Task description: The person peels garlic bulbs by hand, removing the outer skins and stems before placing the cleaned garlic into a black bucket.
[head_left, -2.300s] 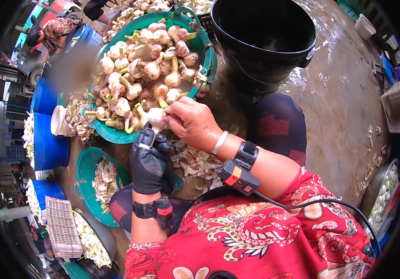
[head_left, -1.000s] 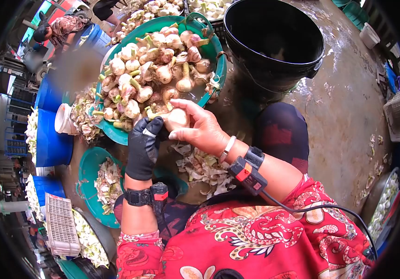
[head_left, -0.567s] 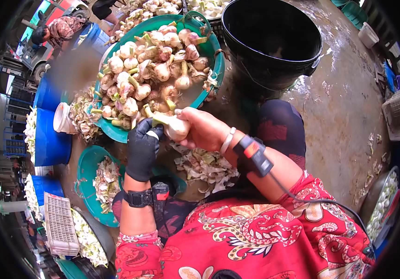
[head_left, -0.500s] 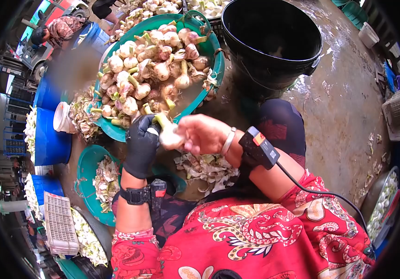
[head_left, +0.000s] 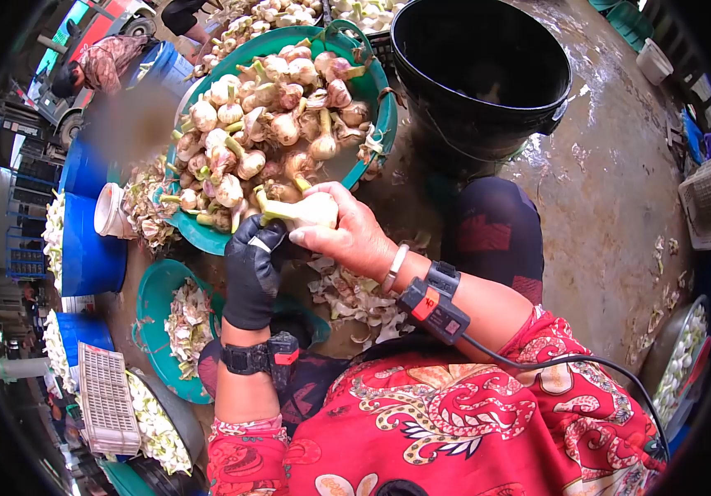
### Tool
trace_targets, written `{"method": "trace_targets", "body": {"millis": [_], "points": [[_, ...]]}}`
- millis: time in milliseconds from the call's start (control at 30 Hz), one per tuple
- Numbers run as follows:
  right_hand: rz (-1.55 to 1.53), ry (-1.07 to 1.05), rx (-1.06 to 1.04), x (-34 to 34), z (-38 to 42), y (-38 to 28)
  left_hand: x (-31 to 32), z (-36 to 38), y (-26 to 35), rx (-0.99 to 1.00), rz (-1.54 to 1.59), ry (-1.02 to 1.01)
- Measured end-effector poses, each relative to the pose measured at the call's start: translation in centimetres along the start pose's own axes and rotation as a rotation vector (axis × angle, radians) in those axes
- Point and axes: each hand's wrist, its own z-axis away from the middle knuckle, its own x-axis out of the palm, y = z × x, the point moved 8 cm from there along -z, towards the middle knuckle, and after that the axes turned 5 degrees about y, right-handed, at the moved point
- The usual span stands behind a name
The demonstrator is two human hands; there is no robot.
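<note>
A pale, peeled garlic bulb (head_left: 316, 212) with a green-tipped stem lies sideways above the front rim of a green basin (head_left: 200, 235). My bare right hand (head_left: 349, 237) grips its round end between thumb and fingers. My left hand (head_left: 252, 271), in a black glove with a white band on one finger, is closed at the stem; its palm side is hidden. Unpeeled garlic bulbs (head_left: 244, 157) with purplish skins and cut stems heap up in the basin just beyond. Beneath my hands, loose garlic skins (head_left: 359, 298) lie in a pile.
A big black bucket (head_left: 479, 83) stands ahead to the right. Left of my knees sits a smaller green basin (head_left: 153, 331) holding skins. Blue tubs (head_left: 95, 252) and a plastic crate (head_left: 107, 397) line the left. Another person (head_left: 107, 62) bends over at the far left.
The garlic bulb has turned level, its stem now pointing left. My right hand has shifted from beside it to a firm grip on its round end. My left hand has dropped slightly.
</note>
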Motion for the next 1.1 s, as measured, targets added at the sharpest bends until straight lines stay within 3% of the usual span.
{"method": "trace_targets", "body": {"millis": [33,67,133,167,267,300,367,433,500,533,633,700,767,800,833,933,967,1033,1067,1100], "points": [[-0.097,-0.080,0.257,0.3,0.2,1.5,0.5,0.7,-2.8,-0.415,0.469,0.022],[-0.182,-0.280,0.315,0.9,0.2,1.6,0.3,0.9,-3.3,-0.419,0.466,0.023],[-0.344,-0.392,0.537,2.2,1.0,2.7,-0.7,0.0,-3.0,-0.227,0.178,0.026],[-0.457,-0.438,0.664,2.6,1.8,2.8,-0.6,-0.1,-3.3,-0.226,0.176,0.023],[-0.684,-0.539,0.743,3.0,2.5,2.0,-0.4,-0.3,-2.3,-0.196,0.087,0.038],[-0.682,-0.538,0.743,3.0,2.4,2.0,-0.9,-0.3,-2.5,-0.228,0.192,0.096],[-0.361,-0.356,0.464,1.2,0.3,1.5,-1.3,-0.1,-2.3,-0.249,0.298,0.153],[-0.091,-0.245,0.300,0.2,-0.3,1.1,-0.2,1.5,-2.6,-0.438,0.570,0.109],[0.297,-0.222,-0.064,0.5,-0.3,-0.8,1.2,2.2,-1.1,-0.432,0.617,0.057],[0.563,-0.199,-0.482,1.3,-0.1,-2.6,1.3,2.1,-0.1,-0.376,0.640,0.121],[0.473,-0.263,-0.418,1.6,0.2,-2.7,-0.3,2.4,-0.9,-0.362,0.594,0.205],[-0.150,-0.299,0.215,1.5,0.3,-0.1,-0.7,2.6,-0.8,-0.370,0.390,0.083],[-0.540,-0.222,0.631,1.4,0.4,2.0,-0.9,2.4,0.1,-0.338,0.339,0.049],[-0.581,-0.332,0.671,2.0,0.2,2.6,-0.8,2.4,0.2,-0.346,0.301,0.031],[-0.582,-0.329,0.674,1.8,0.2,3.3,-0.7,2.4,0.2,-0.354,0.263,0.012],[-0.114,-0.315,0.442,1.1,-0.9,2.5,-0.8,2.3,-0.2,-0.371,0.248,-0.025],[-0.114,-0.321,0.445,1.2,-0.8,2.8,-1.0,2.2,-0.5,-0.373,0.247,-0.019],[-0.137,-0.161,0.106,0.3,-1.9,0.6,-2.0,2.4,-2.4,-0.438,0.614,0.139],[-0.199,-0.149,0.103,0.1,-2.0,0.0,-3.2,2.5,-3.1,-0.302,0.543,0.183],[-0.324,-0.129,0.163,-0.2,-2.1,-0.1,-4.2,2.8,-3.9,-0.297,0.541,0.190]]}}
